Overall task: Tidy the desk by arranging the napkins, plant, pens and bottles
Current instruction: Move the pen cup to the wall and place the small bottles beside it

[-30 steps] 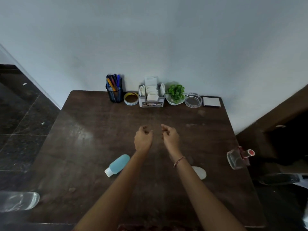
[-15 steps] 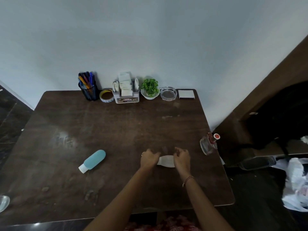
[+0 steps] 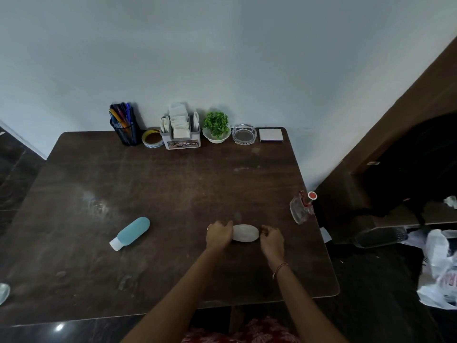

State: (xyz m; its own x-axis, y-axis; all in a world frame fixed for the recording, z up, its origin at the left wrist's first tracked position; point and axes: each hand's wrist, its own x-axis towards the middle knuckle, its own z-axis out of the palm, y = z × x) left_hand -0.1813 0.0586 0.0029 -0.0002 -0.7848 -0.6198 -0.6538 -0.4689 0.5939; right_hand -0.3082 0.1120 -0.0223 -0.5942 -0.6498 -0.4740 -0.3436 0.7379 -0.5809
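Observation:
A small white bottle lies on its side on the dark wooden desk, near the front right. My left hand grips its left end with curled fingers. My right hand sits just beside its right end, fingers loosely curled, a thin gap showing. A blue bottle with a white cap lies to the left. A clear glass bottle with a red cap stands at the right edge. Along the back stand the pen holder, the napkin holder and the potted plant.
A tape roll, a glass ashtray and a white notepad also line the back edge by the wall. A clear object shows at the far left front. A dark cabinet and a plastic bag are on the right.
Both hands came back from the desk's middle to the white bottle near the front. My view swung right. The right hand's fingers have since eased off the bottle's end.

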